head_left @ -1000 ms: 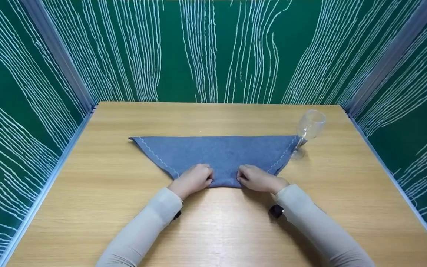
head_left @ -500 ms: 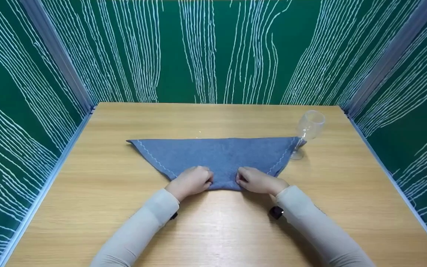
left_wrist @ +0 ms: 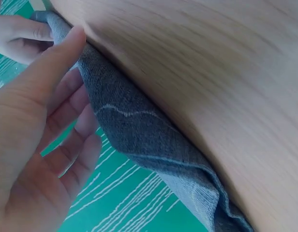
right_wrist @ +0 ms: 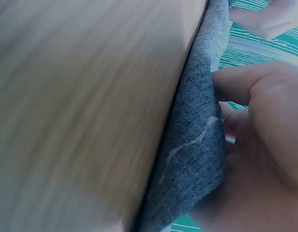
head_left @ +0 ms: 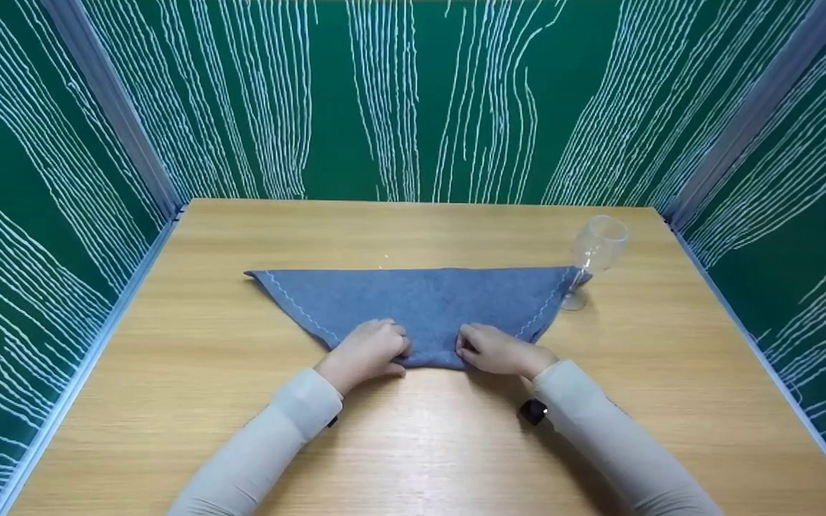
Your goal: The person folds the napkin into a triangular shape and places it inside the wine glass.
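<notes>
A blue-grey cloth napkin lies folded into a trapezoid, its long edge at the back and white wavy stitching down both slanted sides. Its near edge is rolled over, as the left wrist view shows on the rolled cloth. My left hand is at the left part of that near edge, thumb apart from the fingers, which are loosely bent behind the roll in the left wrist view. At the right part, my right hand pinches the roll with curled fingers; its thumb presses the cloth in the right wrist view.
A clear stemmed glass stands beside the napkin's right corner, overlapping it in the head view. The wooden table meets green walls with white wavy lines at the back and sides.
The napkin and both hands have shifted slightly toward the person. My left thumb has come away from the fingers and now sticks out past the near edge. The right hand keeps its hold.
</notes>
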A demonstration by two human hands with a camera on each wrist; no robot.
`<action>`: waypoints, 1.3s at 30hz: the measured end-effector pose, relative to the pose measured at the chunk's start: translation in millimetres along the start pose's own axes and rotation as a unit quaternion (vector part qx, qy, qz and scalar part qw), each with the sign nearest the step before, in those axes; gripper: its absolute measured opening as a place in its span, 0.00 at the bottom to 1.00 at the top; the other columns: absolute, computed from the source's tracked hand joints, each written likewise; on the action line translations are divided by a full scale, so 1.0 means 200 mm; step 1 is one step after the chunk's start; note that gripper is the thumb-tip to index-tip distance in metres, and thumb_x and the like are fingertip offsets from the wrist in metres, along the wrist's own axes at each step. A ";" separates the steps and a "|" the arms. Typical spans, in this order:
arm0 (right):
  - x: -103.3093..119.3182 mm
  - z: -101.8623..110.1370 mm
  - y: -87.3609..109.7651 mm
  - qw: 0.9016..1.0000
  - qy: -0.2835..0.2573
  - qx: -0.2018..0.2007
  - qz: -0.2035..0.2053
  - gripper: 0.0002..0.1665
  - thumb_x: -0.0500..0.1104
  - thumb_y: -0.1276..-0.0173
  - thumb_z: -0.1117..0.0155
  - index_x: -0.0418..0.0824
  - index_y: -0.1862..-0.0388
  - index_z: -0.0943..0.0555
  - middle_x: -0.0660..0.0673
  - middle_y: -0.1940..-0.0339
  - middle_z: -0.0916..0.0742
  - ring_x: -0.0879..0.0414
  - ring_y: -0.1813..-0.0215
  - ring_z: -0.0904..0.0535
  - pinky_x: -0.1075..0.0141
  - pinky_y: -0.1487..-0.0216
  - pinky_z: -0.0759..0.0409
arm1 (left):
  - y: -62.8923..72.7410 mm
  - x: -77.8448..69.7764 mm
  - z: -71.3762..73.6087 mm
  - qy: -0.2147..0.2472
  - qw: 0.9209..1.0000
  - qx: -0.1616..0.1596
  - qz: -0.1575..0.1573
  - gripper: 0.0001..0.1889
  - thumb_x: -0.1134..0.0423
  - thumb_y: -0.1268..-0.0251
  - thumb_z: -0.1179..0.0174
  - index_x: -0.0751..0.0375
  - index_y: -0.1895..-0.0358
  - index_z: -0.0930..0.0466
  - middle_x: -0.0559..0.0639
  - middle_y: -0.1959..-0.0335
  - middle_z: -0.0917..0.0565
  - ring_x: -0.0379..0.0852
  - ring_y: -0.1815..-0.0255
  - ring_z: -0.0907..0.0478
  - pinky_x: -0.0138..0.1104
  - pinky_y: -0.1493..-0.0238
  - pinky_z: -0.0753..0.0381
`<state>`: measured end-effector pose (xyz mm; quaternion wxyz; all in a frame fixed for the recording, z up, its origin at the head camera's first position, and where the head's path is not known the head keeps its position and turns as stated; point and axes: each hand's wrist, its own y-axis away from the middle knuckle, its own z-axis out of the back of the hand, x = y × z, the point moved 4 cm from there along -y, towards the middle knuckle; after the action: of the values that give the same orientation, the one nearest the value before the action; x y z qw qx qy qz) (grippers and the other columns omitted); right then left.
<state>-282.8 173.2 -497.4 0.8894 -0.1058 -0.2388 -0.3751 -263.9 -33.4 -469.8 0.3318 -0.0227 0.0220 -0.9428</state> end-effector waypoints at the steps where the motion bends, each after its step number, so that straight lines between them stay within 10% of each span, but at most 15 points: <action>1: 0.00 0.00 0.00 1.000 -0.001 -0.001 0.000 0.03 0.33 0.26 0.44 0.38 0.63 0.25 0.47 0.66 0.20 0.52 0.61 0.23 0.54 0.57 0.22 | 0.00 0.00 0.00 -0.007 1.000 -0.003 -0.002 0.12 0.49 0.43 0.27 0.53 0.64 0.12 0.45 0.65 0.17 0.46 0.62 0.22 0.38 0.58 0.21; 15: -0.01 0.00 0.00 1.000 -0.008 -0.014 0.013 0.04 0.33 0.26 0.44 0.37 0.64 0.25 0.48 0.67 0.21 0.54 0.63 0.26 0.56 0.58 0.25 | -0.01 -0.02 -0.02 -0.059 0.996 -0.061 -0.017 0.02 0.65 0.42 0.36 0.59 0.70 0.18 0.51 0.71 0.17 0.50 0.67 0.21 0.41 0.63 0.19; 28: -0.02 0.00 0.00 1.000 -0.014 -0.018 0.008 0.04 0.33 0.25 0.45 0.38 0.62 0.25 0.48 0.65 0.20 0.53 0.61 0.23 0.55 0.56 0.23 | -0.09 0.06 -0.02 0.034 0.999 0.026 0.019 0.05 0.67 0.34 0.41 0.62 0.67 0.17 0.53 0.68 0.16 0.51 0.65 0.19 0.42 0.57 0.17; 39: -0.03 -0.02 0.01 1.000 -0.022 -0.021 0.004 0.05 0.32 0.25 0.46 0.38 0.63 0.26 0.48 0.66 0.21 0.53 0.61 0.24 0.55 0.56 0.24 | -0.13 0.13 -0.05 0.169 0.978 0.107 0.060 0.15 0.68 0.33 0.44 0.55 0.79 0.33 0.45 0.79 0.33 0.43 0.76 0.37 0.34 0.71 0.36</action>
<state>-284.6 176.8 -503.2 0.8830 -0.1332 -0.2497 -0.3744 -300.7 -29.6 -478.3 0.3796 0.1745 -0.0220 -0.9083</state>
